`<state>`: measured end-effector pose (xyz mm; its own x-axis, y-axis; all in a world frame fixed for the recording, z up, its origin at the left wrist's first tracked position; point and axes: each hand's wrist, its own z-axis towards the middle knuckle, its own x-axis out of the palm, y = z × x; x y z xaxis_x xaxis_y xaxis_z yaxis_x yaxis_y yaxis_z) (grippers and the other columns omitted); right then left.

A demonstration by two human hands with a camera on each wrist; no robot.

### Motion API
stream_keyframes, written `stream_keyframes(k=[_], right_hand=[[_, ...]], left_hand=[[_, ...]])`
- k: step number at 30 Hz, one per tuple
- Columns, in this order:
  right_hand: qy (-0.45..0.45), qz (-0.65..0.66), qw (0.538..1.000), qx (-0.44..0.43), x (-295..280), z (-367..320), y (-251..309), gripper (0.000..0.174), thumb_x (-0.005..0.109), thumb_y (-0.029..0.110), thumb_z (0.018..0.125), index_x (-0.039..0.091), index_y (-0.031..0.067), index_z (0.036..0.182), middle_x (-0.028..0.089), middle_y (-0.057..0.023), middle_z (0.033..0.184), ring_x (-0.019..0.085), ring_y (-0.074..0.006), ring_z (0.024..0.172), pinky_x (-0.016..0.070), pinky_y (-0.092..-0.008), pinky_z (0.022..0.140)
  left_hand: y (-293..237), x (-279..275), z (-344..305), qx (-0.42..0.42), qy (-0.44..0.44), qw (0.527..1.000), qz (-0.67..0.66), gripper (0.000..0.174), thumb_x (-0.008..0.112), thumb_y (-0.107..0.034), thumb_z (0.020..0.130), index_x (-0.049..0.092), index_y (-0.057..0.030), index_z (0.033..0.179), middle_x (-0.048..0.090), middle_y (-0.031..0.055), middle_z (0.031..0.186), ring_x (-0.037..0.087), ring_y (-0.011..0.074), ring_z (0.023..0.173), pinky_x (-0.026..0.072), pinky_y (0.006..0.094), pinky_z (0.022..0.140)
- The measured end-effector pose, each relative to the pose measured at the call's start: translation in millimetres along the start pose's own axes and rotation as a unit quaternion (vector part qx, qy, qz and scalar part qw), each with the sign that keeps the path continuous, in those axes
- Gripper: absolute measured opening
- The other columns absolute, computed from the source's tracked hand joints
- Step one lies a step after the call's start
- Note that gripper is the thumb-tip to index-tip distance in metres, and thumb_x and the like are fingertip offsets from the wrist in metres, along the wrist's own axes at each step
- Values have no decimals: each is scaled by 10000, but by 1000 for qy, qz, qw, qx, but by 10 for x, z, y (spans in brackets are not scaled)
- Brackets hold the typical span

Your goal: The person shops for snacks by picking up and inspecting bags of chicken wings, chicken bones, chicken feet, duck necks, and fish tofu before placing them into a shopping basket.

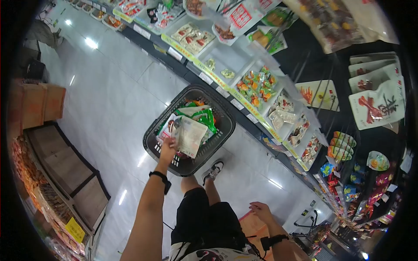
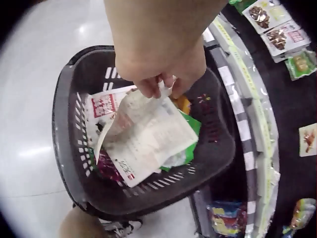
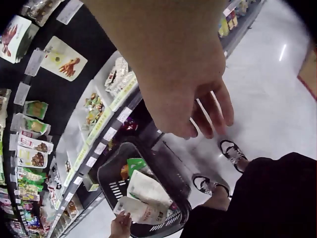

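In the head view, my left hand (image 1: 169, 149) is over a dark plastic shopping basket (image 1: 224, 135). Its thumb and fingers pinch the top edge of a pale snack packet (image 2: 128, 113), which bends away from the fingertips. Another white packet (image 2: 148, 153) lies flat beneath it, printed side up. Around these are a green packet (image 2: 193, 128), a white packet with a red label (image 2: 103, 105) and a purple one (image 2: 108, 166). My right hand (image 3: 185, 96) hangs beside the body with loosely bent fingers, nothing in them, away from the basket.
Shelving with clear bins of wrapped snacks (image 1: 257, 85) runs along the right of the basket. White packets (image 1: 376, 106) hang on the rack above. At the left stand cardboard boxes (image 1: 54, 102) and a display of packaged food (image 1: 48, 195). A shoe (image 1: 213, 170) stands close to the basket.
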<state>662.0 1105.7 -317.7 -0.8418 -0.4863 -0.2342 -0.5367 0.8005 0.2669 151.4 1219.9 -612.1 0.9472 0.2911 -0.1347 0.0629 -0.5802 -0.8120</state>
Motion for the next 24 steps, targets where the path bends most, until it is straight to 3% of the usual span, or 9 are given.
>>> stream_keyframes(k=[2, 4, 6, 8, 10, 12, 15, 19, 24], right_hand=[[8, -77, 996, -54, -88, -26, 256, 299, 650, 183, 987, 656, 58, 1258, 723, -70, 1047, 695, -166, 879, 570, -308, 771], [11, -31, 997, -72, -215, -89, 545, 318, 637, 233, 999, 657, 57, 1264, 719, -66, 1082, 684, -161, 933, 565, -321, 803], [23, 38, 996, -77, -371, -228, 942, 358, 619, 293, 1011, 651, 52, 1273, 711, -63, 1123, 672, -157, 986, 557, -333, 837], [48, 133, 988, -63, -493, -495, 1485, 418, 594, 362, 1021, 638, 41, 1287, 702, -61, 1169, 658, -153, 1040, 549, -343, 872], [163, 221, 956, -104, -690, -811, 1732, 505, 561, 434, 1025, 603, 30, 1325, 685, -71, 1217, 650, -165, 1080, 538, -346, 912], [240, 407, 874, -113, -801, -1135, 1780, 517, 576, 407, 1022, 568, 17, 1360, 675, -90, 1241, 648, -177, 1107, 533, -324, 931], [218, 447, 827, -263, -932, -1647, 1730, 495, 648, 321, 987, 564, 12, 1366, 674, -94, 1244, 646, -173, 1117, 534, -313, 927], [115, 287, 873, -378, -1023, -2628, 1943, 532, 753, 113, 867, 567, 2, 1353, 669, -84, 1262, 652, -158, 1105, 529, -318, 948], [13, 381, 800, -463, -1044, -3001, 1625, 485, 802, 114, 839, 624, 13, 1279, 699, -60, 1174, 657, -119, 1019, 540, -300, 882]], left_hand=[[-349, 39, -343, 154, 56, 978, 126, 473, 649, -22, 776, 600, -12, 1246, 625, 189, 1130, 628, 368, 1068, 501, 415, 948], [-1303, 114, -885, 242, 94, 940, 221, 470, 627, -20, 779, 603, -27, 1249, 606, 206, 1166, 606, 399, 1104, 493, 420, 969], [-2185, 192, -1450, 329, 133, 905, 236, 466, 606, -16, 766, 621, -35, 1231, 597, 202, 1215, 606, 402, 1108, 500, 431, 965], [-2981, 186, -1996, 367, 255, 869, 212, 464, 597, -13, 740, 642, -35, 1201, 592, 190, 1254, 607, 396, 1131, 509, 416, 968], [-3698, 232, -2589, 469, 310, 800, 211, 422, 597, -7, 702, 677, -36, 1114, 612, 170, 1234, 629, 376, 1109, 536, 418, 932], [-4114, 422, -2985, 557, 364, 728, 166, 384, 604, -12, 672, 695, -45, 1044, 635, 151, 1179, 649, 358, 1069, 557, 429, 876], [-4556, 721, -3470, 623, 373, 670, 157, 257, 614, -7, 651, 699, -61, 888, 673, 111, 1102, 691, 303, 914, 577, 406, 754], [-4734, 789, -3687, 628, 365, 675, 130, 186, 617, 9, 647, 690, -64, 803, 697, 91, 1054, 698, 260, 813, 568, 350, 703], [-5254, 1241, -4078, 627, 263, 733, 24, 151, 591, 71, 783, 701, 4, 862, 688, 173, 1058, 697, 249, 848, 545, 311, 702]])
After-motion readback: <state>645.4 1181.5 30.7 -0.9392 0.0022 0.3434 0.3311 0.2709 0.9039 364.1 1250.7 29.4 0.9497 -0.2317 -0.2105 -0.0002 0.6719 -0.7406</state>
